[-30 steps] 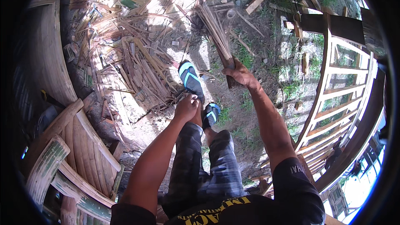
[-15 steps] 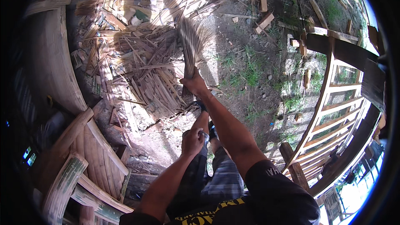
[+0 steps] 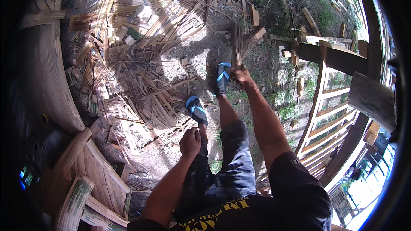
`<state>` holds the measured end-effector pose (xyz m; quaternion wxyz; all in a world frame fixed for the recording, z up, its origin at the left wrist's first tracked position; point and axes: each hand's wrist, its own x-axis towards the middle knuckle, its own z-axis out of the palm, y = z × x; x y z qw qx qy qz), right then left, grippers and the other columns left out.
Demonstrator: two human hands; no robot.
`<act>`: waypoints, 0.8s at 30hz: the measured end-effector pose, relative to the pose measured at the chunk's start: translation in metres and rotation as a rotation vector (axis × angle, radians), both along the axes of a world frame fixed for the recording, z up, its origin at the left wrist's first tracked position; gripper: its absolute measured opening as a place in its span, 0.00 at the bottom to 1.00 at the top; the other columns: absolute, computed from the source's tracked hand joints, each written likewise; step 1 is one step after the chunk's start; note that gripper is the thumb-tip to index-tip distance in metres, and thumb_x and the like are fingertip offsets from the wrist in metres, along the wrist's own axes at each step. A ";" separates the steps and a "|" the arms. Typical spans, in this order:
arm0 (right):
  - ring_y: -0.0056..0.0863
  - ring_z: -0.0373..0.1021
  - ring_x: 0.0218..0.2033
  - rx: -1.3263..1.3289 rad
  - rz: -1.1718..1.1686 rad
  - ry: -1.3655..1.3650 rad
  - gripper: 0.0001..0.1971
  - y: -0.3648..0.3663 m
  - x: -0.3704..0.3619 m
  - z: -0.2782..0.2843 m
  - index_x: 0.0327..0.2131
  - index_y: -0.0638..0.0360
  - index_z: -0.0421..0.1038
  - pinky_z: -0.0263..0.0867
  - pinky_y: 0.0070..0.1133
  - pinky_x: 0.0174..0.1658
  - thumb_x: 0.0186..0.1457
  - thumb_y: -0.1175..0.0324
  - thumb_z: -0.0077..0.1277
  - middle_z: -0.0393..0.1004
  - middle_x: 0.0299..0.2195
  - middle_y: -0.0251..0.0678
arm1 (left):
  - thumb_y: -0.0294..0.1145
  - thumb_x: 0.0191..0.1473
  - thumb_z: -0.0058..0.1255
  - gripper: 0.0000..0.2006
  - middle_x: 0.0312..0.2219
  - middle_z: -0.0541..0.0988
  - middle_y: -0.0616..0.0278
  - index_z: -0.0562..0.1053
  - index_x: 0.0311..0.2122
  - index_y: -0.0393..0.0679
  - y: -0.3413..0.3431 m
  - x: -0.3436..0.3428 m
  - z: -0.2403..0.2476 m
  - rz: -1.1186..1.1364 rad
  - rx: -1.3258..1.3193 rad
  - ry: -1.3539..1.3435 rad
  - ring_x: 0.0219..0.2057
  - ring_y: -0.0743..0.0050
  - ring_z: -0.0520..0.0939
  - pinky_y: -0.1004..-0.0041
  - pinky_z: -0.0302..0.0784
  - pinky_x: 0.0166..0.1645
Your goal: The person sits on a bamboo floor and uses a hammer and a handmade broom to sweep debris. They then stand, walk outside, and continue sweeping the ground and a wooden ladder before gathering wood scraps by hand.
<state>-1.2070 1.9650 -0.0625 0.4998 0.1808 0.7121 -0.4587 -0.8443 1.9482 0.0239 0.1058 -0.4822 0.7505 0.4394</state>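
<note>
My right hand (image 3: 243, 78) is wrapped round the bound end of a stick broom (image 3: 238, 48). The broom's thin brown bristles fan away from me, low over the ground, just right of my forward foot. My left hand (image 3: 190, 142) is closed in front of my left thigh. A small pale spot shows by its thumb, but I cannot make out what the fingers hold. Ahead of that hand lies a heap of split bamboo strips and wood scraps (image 3: 150, 92). Blue-strapped flip-flops are on my feet, the left one (image 3: 196, 107) beside the heap and the right one (image 3: 222, 73) further forward.
More bamboo strips (image 3: 132, 0) cover the ground at the far left. A curved bamboo structure (image 3: 58, 72) stands at left, and a slatted wooden frame (image 3: 329, 113) at right. Wood offcuts (image 3: 255, 16) and grass patches (image 3: 289, 109) dot the dirt to the right.
The broom has swung from above the bamboo heap to the right with my right hand. My right foot now shows further forward. The left hand stays closed in nearly the same place.
</note>
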 end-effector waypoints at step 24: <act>0.33 0.72 0.47 0.068 0.281 -0.135 0.47 -0.098 -0.255 0.038 0.68 0.59 0.52 0.70 0.31 0.50 0.51 0.52 0.63 0.73 0.51 0.46 | 0.28 0.61 0.50 0.10 0.38 0.83 0.50 0.76 0.46 0.39 -0.161 -0.248 -0.024 0.158 0.321 0.116 0.40 0.59 0.86 0.67 0.80 0.44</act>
